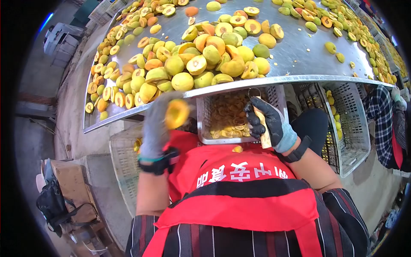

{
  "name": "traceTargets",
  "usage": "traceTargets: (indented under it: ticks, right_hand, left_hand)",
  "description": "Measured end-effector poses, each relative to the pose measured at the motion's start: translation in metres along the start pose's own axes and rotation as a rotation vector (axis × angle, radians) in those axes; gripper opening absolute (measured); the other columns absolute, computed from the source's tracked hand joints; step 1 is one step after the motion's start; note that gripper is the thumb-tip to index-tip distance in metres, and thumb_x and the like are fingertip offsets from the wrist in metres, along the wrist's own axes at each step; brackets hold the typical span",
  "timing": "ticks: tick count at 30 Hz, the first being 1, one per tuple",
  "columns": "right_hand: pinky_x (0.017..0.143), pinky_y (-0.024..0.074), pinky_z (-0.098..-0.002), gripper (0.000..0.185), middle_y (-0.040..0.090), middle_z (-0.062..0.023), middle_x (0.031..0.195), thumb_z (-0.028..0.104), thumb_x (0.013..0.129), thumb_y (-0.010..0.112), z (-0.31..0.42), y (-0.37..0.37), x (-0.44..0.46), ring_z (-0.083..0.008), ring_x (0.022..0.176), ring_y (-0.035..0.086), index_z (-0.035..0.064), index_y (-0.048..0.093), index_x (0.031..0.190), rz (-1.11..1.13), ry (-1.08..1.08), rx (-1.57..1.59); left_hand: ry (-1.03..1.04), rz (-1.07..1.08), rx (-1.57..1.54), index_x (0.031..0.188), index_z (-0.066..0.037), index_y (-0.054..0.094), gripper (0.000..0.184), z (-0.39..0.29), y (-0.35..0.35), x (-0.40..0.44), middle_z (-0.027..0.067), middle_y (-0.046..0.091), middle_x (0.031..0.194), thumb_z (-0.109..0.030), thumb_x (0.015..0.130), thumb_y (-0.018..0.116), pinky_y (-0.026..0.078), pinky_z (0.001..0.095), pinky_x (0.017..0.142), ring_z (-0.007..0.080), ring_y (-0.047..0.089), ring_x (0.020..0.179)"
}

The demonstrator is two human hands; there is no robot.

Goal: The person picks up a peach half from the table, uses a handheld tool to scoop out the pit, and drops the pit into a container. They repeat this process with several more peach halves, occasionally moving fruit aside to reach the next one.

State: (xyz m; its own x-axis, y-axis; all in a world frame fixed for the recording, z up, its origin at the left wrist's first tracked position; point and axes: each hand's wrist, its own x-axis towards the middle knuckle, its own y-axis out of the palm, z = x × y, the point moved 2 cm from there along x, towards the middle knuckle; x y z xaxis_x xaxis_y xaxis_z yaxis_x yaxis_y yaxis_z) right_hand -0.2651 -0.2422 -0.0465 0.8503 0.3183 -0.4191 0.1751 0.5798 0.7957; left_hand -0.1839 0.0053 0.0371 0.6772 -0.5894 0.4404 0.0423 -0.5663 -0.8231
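Note:
My left hand point(155, 122), in a grey glove and blurred by motion, holds a peach half point(177, 114) by the table's near edge. The half's orange, hollowed cut side faces up. My right hand point(276, 126), in a black and grey glove, is wrapped round the wooden handle point(263, 130) of a pitting tool. A thin metal loop point(254, 92) shows at the tool's far end. Below and between the hands stands a white crate point(206, 124) with brown pits and scraps in it. A small yellow-orange piece point(237, 149) lies on my red apron point(205, 156).
The metal table point(295, 60) carries a large heap of halved peaches point(197, 64), with more along its edges. White crates point(355, 124) stand under it on the right, another crate point(122, 158) on the left. At far right is a person's checked sleeve point(379, 124). Cardboard boxes point(70, 182) stand at left.

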Motion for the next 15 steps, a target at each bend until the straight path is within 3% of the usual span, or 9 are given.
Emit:
traceTargets:
  ticks: [1,2,3,4,5,7,11,13,15]
  right_hand:
    - [0.038,0.0372,-0.0238,0.032,0.047,-0.0009,0.056,0.038,0.089,0.050,0.000,-0.003,-0.001,-0.0107,0.038,0.041,0.0061,0.054,0.088,-0.004,-0.027,-0.054]
    - [0.037,0.0374,-0.0240,0.033,0.047,-0.0012,0.055,0.038,0.089,0.050,0.002,-0.006,-0.003,-0.0106,0.038,0.042,0.0053,0.053,0.088,0.003,-0.019,-0.066]
    - [0.037,0.0375,-0.0235,0.033,0.047,-0.0014,0.056,0.038,0.089,0.050,0.001,-0.009,-0.003,-0.0104,0.039,0.042,0.0049,0.053,0.088,-0.015,-0.023,-0.080]
    - [0.038,0.0374,-0.0232,0.032,0.047,-0.0016,0.056,0.037,0.089,0.050,0.001,-0.011,-0.003,-0.0105,0.039,0.042,0.0049,0.053,0.088,-0.042,-0.019,-0.088]
    - [0.038,0.0373,-0.0229,0.032,0.048,-0.0018,0.057,0.036,0.090,0.049,0.000,-0.011,-0.002,-0.0107,0.039,0.042,0.0048,0.053,0.088,-0.066,-0.009,-0.100]
    - [0.038,0.0362,-0.0224,0.030,0.047,-0.0014,0.057,0.035,0.091,0.048,-0.004,-0.008,0.001,-0.0100,0.039,0.041,0.0050,0.053,0.089,-0.085,-0.012,-0.143]
    - [0.038,0.0372,-0.0229,0.028,0.048,-0.0034,0.057,0.033,0.090,0.050,-0.004,0.014,-0.008,-0.0114,0.041,0.044,0.0050,0.051,0.088,-0.090,-0.061,-0.233]
    - [0.037,0.0372,-0.0234,0.026,0.048,-0.0039,0.057,0.031,0.090,0.050,-0.003,0.015,-0.012,-0.0121,0.041,0.044,0.0053,0.051,0.087,-0.072,-0.078,-0.284]
    - [0.039,0.0357,-0.0226,0.026,0.046,-0.0033,0.057,0.031,0.091,0.046,-0.004,0.017,-0.015,-0.0114,0.041,0.042,0.0060,0.051,0.091,-0.122,-0.100,-0.382]
  left_hand:
    - [-0.142,-0.026,-0.157,0.100,-0.005,0.059,0.020,0.002,-0.019,-0.011,0.0091,0.059,0.093,-0.012,0.080,0.060,0.047,0.0283,0.073,0.0219,0.059,0.084]
    - [-0.609,0.031,-0.598,0.099,-0.005,0.060,0.019,0.028,-0.037,-0.036,0.0087,0.060,0.094,-0.011,0.081,0.059,0.047,0.0283,0.074,0.0198,0.058,0.084]
    - [-0.454,0.229,-0.331,0.104,-0.003,0.059,0.024,0.066,-0.048,-0.056,0.0095,0.061,0.099,-0.015,0.083,0.058,0.046,0.0273,0.076,0.0193,0.059,0.086]
    - [-0.768,0.159,-0.217,0.108,-0.002,0.058,0.033,0.077,-0.060,-0.064,0.0144,0.060,0.105,-0.019,0.079,0.062,0.046,0.0304,0.080,0.0250,0.059,0.091]
    - [-0.778,0.156,-0.206,0.108,-0.002,0.058,0.033,0.083,-0.064,-0.066,0.0144,0.060,0.105,-0.019,0.079,0.062,0.046,0.0304,0.080,0.0250,0.059,0.091]
    - [-0.483,0.023,0.291,0.115,-0.003,0.055,0.039,0.088,-0.075,-0.045,0.0135,0.060,0.108,-0.019,0.080,0.063,0.042,0.0304,0.085,0.0199,0.056,0.096]
    - [-0.829,0.190,0.196,0.123,-0.002,0.048,0.064,0.107,-0.035,0.004,0.0170,0.060,0.107,-0.030,0.070,0.071,0.043,0.0314,0.087,0.0262,0.058,0.097]
    - [-0.748,0.243,0.204,0.124,-0.001,0.045,0.071,0.121,-0.014,0.013,0.0225,0.056,0.113,-0.033,0.067,0.073,0.043,0.0360,0.089,0.0323,0.055,0.104]
    - [-0.702,0.231,0.222,0.122,0.001,0.046,0.068,0.124,-0.011,0.013,0.0202,0.060,0.106,-0.027,0.067,0.074,0.046,0.0335,0.084,0.0268,0.058,0.099]
